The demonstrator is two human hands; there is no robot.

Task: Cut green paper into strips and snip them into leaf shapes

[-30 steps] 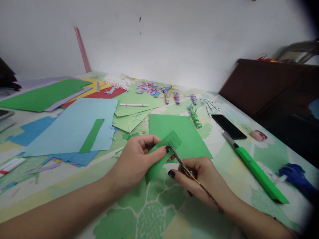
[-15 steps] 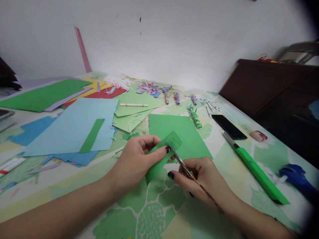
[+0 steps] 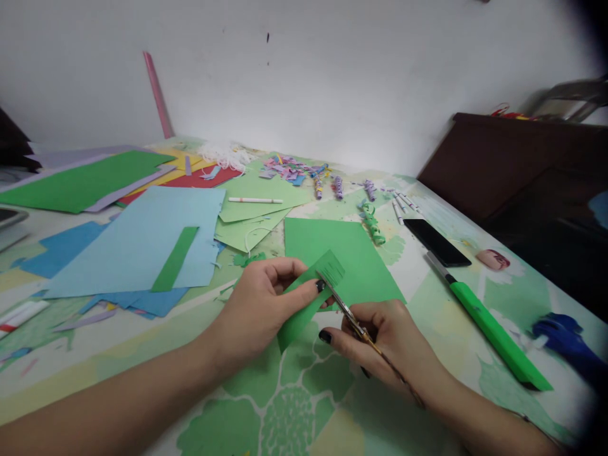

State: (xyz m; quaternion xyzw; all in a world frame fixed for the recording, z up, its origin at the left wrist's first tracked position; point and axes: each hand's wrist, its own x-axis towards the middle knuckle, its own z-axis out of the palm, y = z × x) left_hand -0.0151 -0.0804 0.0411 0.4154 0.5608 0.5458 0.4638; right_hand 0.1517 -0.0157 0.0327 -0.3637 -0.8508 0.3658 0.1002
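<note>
Between the thumb and fingers of my left hand [image 3: 268, 304] is a strip of green paper [image 3: 299, 323], tilted, with several thin parallel slits near its upper end. My right hand [image 3: 389, 348] is closed around a pair of scissors [image 3: 349, 313], whose blades reach the strip's edge beside my left thumb. The scissors' handles are partly hidden by my fingers. Behind both hands a larger green sheet [image 3: 332, 244] lies on the patterned tablecloth. Another green strip [image 3: 175, 259] rests on a light blue sheet [image 3: 123, 234] to the left.
At right lie a green utility knife [image 3: 498, 335], a black phone [image 3: 437, 242] and a blue object [image 3: 565, 335]. Curled green paper [image 3: 372, 223], small rolled papers [image 3: 338, 187] and paper scraps [image 3: 285, 168] sit toward the wall. Coloured sheets [image 3: 90, 180] are stacked at far left.
Hardly anything differs. Both hands, the green strip and the scissors stay in nearly the same place, with the blades still at the strip's edge.
</note>
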